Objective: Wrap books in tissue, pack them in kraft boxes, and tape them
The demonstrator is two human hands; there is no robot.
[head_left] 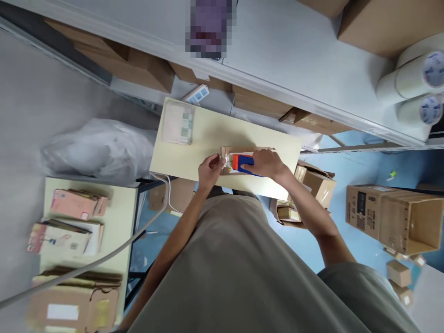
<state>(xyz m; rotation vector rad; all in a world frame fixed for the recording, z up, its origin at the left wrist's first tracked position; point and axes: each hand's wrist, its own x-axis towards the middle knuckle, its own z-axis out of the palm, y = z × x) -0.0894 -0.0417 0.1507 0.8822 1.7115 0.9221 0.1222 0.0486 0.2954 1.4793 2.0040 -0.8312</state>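
Observation:
My right hand is wrapped round a red-and-blue tape dispenser, its red end facing left. The dispenser lies over a small, flat cardboard package on the cream table. A crinkled piece of clear tape shines at the package's left end. Right beside it is my left hand, fingers curled and closed, with the thumb side close against the package. Whatever those fingers grip is too small to make out. Most of the package is hidden under the dispenser and my right hand.
A clear plastic box rests at the table's left end, near a power strip. Above the far side runs a grey shelf with tape rolls. Open cartons stand on the right. A cable hangs at left.

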